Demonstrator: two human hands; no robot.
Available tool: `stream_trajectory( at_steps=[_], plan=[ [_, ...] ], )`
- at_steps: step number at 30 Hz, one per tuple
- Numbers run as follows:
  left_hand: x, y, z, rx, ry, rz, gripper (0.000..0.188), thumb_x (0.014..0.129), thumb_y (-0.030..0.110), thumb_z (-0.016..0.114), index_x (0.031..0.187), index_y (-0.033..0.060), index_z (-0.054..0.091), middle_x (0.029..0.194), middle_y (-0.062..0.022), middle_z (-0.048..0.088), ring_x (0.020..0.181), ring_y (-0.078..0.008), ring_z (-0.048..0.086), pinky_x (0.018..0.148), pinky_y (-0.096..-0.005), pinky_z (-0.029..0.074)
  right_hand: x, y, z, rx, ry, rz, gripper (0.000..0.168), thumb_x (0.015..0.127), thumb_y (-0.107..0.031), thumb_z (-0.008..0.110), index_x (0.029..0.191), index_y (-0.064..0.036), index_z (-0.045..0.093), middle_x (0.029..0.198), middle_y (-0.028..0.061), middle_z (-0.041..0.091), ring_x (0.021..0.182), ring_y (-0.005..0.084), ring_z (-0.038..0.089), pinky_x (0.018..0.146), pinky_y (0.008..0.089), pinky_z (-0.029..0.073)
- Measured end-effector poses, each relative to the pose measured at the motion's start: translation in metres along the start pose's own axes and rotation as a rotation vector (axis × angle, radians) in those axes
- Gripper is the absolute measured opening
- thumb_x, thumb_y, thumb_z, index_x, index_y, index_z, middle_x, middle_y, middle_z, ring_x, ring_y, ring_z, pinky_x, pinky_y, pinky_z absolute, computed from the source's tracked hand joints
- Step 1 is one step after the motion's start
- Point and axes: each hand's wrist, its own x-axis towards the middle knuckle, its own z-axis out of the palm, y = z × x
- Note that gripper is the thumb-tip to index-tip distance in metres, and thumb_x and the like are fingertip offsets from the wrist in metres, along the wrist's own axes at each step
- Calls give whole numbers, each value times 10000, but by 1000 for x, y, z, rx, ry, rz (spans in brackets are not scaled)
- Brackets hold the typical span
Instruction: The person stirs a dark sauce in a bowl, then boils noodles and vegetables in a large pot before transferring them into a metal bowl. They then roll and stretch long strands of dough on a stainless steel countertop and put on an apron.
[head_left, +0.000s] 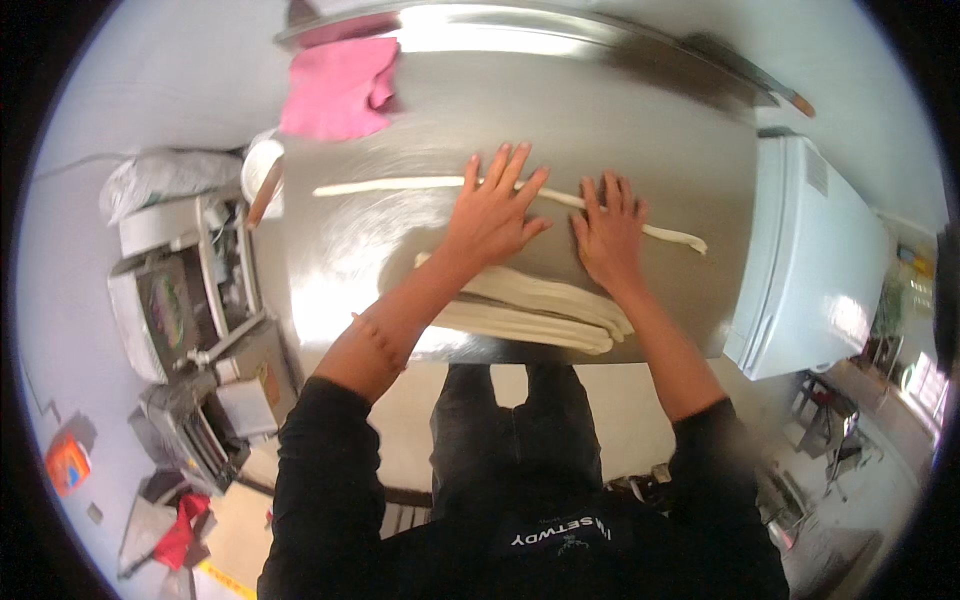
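Note:
A long thin rope of pale dough stretches across the steel worktop. My left hand lies over the rope near its middle, palm down with the fingers spread. To its right, my right hand also rests palm down on the rope, its fingers slightly apart. Parts of the rope under both hands are hidden. Between my forearms and the near edge, several dough strips lie side by side. My left forearm covers part of these strips. Neither hand grips anything.
A pink cloth lies at the worktop's far left corner. Beside the left edge, a wooden handle leans across a white container. A white appliance like a chest freezer stands against the right side. Along the back runs a raised steel edge.

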Motion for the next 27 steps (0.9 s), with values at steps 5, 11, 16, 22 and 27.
stream_trajectory(
  at_steps=[5,11,16,22,27],
  plan=[
    [73,18,33,141,56,-10,780,946,631,545,1567,189,378,1675,-157,203,1536,-370,207,1192,-649,194,42,47,2,18,157,40,601,973,-403,580,1484,-107,469,1555,206,369,1454,414,326,1136,674,254],
    [13,87,33,85,-141,8,799,969,645,492,1589,169,326,1685,-168,160,1555,-359,150,1211,-652,112,-53,102,3,90,155,42,620,965,-424,593,1483,-109,464,1547,187,382,1445,412,342,1127,672,270],
    [147,99,37,139,123,-151,825,967,644,496,1580,116,334,1681,-183,171,1551,-368,166,1212,-649,93,37,175,-15,16,185,83,667,948,-444,613,1502,-116,440,1559,178,367,1448,407,339,1165,667,230],
    [35,142,58,85,-196,13,845,951,674,504,1571,120,356,1670,-191,201,1555,-365,159,1210,-645,120,-71,162,-4,187,41,-35,657,955,-435,608,1507,-121,440,1582,175,354,1463,396,318,1157,663,242],
    [156,129,52,210,11,8,822,952,637,535,1576,137,346,1680,-174,181,1560,-357,142,1216,-639,121,16,212,-8,45,120,28,697,949,-459,613,1536,-144,410,1611,177,309,1505,380,252,1182,659,202]
  ],
)
